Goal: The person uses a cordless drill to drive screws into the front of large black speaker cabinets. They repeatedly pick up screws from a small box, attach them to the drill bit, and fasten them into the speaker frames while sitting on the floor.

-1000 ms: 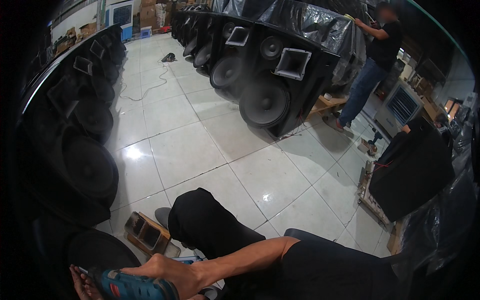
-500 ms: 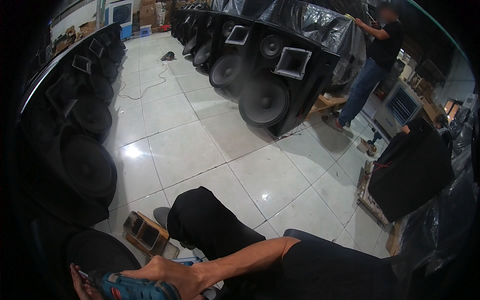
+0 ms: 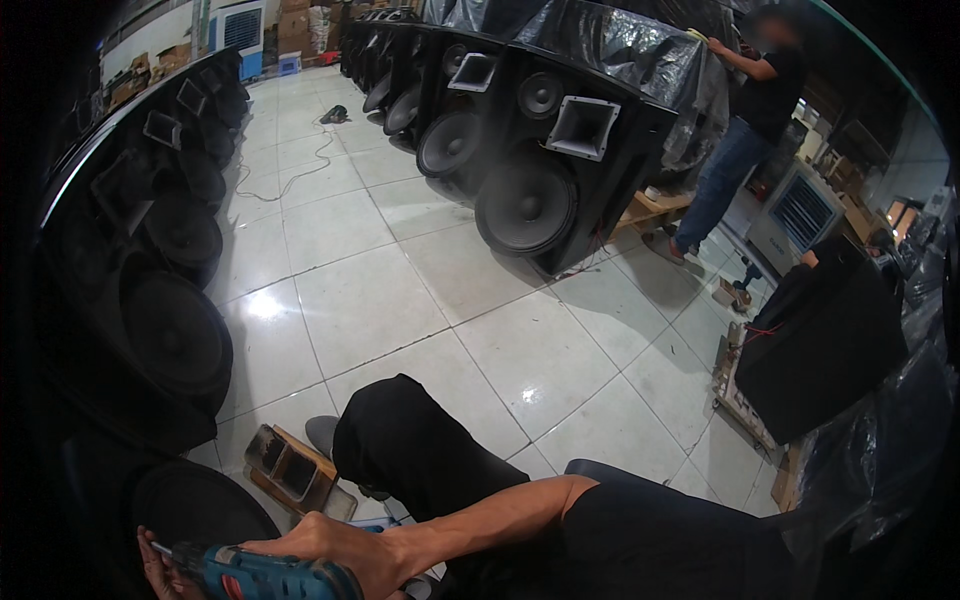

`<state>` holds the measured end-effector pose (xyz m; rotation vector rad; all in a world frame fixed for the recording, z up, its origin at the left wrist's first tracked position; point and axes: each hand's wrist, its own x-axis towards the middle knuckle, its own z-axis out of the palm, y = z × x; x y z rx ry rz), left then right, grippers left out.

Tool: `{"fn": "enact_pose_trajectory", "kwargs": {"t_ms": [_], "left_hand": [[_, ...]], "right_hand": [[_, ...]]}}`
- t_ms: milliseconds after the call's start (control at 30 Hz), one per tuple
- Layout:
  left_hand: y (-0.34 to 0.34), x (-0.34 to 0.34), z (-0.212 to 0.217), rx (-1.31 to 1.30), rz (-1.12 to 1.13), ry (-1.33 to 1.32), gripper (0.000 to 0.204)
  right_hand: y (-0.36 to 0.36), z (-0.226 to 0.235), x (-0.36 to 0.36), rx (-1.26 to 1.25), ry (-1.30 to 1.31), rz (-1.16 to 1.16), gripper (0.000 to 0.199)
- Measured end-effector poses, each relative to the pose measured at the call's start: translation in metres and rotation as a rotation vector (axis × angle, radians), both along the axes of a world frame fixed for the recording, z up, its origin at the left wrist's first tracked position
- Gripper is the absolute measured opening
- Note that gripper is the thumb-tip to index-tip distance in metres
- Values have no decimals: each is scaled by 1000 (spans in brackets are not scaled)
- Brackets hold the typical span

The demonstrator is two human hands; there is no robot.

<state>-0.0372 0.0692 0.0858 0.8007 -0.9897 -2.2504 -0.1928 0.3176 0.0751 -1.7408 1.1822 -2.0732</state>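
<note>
At the lower left, my right hand (image 3: 325, 550) is wrapped round a teal and black power drill (image 3: 265, 574). The drill lies level, its bit (image 3: 163, 547) pointing left. My left hand (image 3: 165, 574) is at the tip of the bit, fingers bent together there; whatever they pinch is too small and dark to make out. Just behind the drill is the round black cone (image 3: 205, 505) of a loudspeaker in a dark cabinet. A wooden box with dark compartments (image 3: 290, 470) sits on the floor beside my shoe.
A row of black loudspeakers (image 3: 175, 335) runs along the left; another row (image 3: 530, 205) stands across the tiled floor (image 3: 380, 300). A person (image 3: 745, 130) works by plastic-wrapped cabinets at the back right. A black cabinet (image 3: 825, 340) rests on a wheeled board. A cable (image 3: 300, 175) trails far off.
Almost nothing differs. The view has shifted very slightly, and both hands stay at the drill and its bit.
</note>
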Motion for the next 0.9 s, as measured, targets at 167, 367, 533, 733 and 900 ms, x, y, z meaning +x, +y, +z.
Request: {"fn": "enact_pose_trajectory", "kwargs": {"t_ms": [167,367,533,733,900], "left_hand": [[13,-4,9,54,-20,59,22],[10,0,12,150,-24,77,21],[22,1,18,65,137,-49,19],[25,11,19,48,159,-35,19],[26,20,20,91,84,15,20]], "right_hand": [[-4,-5,0,-113,-20,-3,79],[0,2,7,-33,55,-24,75],[2,0,14,96,273,-156,62],[-8,-17,23,-21,315,-247,58],[6,1,21,98,272,-123,59]]}}
